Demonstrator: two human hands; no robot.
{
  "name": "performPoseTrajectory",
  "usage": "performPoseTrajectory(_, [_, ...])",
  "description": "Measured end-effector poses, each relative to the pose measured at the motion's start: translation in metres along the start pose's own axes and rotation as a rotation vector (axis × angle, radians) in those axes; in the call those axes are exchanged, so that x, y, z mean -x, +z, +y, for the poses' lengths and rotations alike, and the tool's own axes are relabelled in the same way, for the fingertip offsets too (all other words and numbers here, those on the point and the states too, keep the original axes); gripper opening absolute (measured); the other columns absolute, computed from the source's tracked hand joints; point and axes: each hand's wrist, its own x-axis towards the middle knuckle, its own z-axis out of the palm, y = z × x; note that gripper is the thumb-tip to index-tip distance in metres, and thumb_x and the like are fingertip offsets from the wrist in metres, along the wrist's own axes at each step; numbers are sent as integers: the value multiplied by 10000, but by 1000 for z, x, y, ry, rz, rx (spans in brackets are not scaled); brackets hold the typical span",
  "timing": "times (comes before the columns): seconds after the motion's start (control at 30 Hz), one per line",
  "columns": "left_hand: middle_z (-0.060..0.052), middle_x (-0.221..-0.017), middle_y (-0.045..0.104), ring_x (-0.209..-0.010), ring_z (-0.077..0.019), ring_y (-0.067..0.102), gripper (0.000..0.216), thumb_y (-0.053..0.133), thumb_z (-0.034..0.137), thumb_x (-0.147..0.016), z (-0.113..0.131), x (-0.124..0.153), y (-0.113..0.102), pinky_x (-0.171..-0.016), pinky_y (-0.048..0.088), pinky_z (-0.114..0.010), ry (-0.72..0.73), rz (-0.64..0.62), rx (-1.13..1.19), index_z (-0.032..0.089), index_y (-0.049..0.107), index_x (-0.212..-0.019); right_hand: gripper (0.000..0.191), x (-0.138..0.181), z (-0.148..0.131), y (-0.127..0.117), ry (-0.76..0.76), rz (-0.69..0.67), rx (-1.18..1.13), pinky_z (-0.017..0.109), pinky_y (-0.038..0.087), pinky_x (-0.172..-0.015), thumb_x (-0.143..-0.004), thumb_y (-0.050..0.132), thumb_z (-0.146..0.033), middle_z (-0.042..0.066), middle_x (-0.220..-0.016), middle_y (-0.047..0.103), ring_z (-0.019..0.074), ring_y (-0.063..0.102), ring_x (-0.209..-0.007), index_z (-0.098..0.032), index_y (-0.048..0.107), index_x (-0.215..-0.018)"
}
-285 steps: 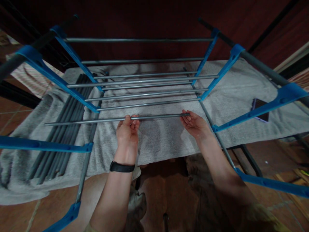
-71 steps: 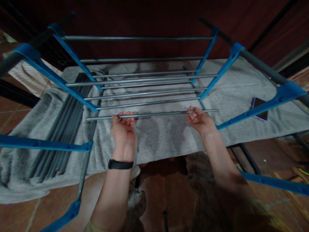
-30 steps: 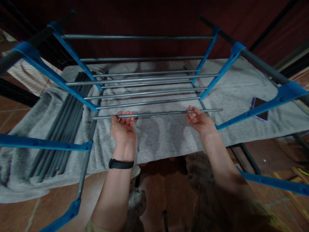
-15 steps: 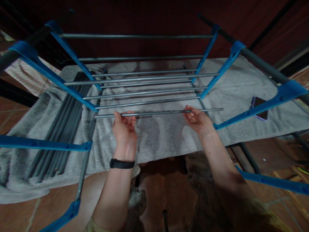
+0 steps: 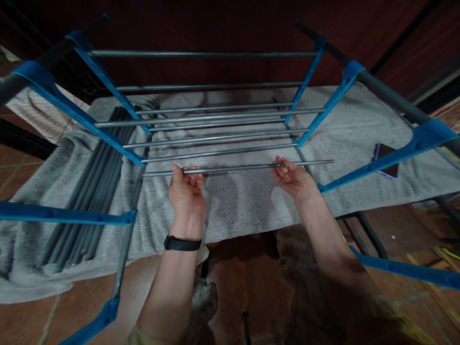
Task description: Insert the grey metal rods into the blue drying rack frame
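Both hands hold one loose grey metal rod (image 5: 237, 168), nearly level across the front of the rack. My left hand (image 5: 186, 186), with a black band on the wrist, pinches it near its left end. My right hand (image 5: 290, 176) grips it further right, and the right end sticks out past the fingers. Just behind it, several rods (image 5: 215, 139) span between the blue plastic side pieces (image 5: 321, 115) of the rack. The held rod's left end lies close to the grey left upright (image 5: 137, 189); whether they touch I cannot tell.
A bundle of grey tubes (image 5: 91, 191) lies on the grey blanket (image 5: 237, 206) at left. At right a phone with a purple edge (image 5: 386, 160) rests on the blanket, partly behind a blue arm (image 5: 384, 160). Other blue arms (image 5: 64, 214) jut towards me.
The rod has shifted very slightly to the right along with my left hand. Both hands keep their grip on it; the rack looks the same.
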Motion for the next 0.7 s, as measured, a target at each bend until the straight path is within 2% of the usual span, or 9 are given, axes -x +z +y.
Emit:
performPoseTrajectory(0.13, [-39,-782,646,-752,-142,685,375,390,482,-1017,4,2,2,-668,525,-234,-26,55,3,191,564,-857,169,1,-1,0,-18,10,-6,230,627,-702,-951,543,-88,-33,-716,730,96,693,-625,-214,613,-863])
performPoseTrajectory(0.27, [-67,-849,656,-793,-153,687,437,317,530,-1015,8,1,2,-725,541,-260,-25,69,-2,196,584,-924,170,1,-3,-1,-24,37,-11,230,628,-675,-958,543,-99,-34,-710,724,97,689,-613,-214,613,-854])
performPoseTrajectory(0.47, [-56,-864,646,-768,-130,679,421,328,536,-1008,11,1,1,-709,536,-233,-11,74,-16,199,573,-949,168,-1,-6,-1,-22,70,-14,219,621,-630,-961,531,-99,-38,-700,714,96,678,-577,-211,607,-861])
performPoseTrajectory(0.7, [-45,-813,644,-773,-142,681,405,356,520,-1013,9,-1,2,-659,529,-224,-11,78,-10,201,568,-881,184,1,-6,-2,-13,37,-23,220,628,-629,-943,503,-70,-26,-711,722,102,688,-600,-206,607,-874])
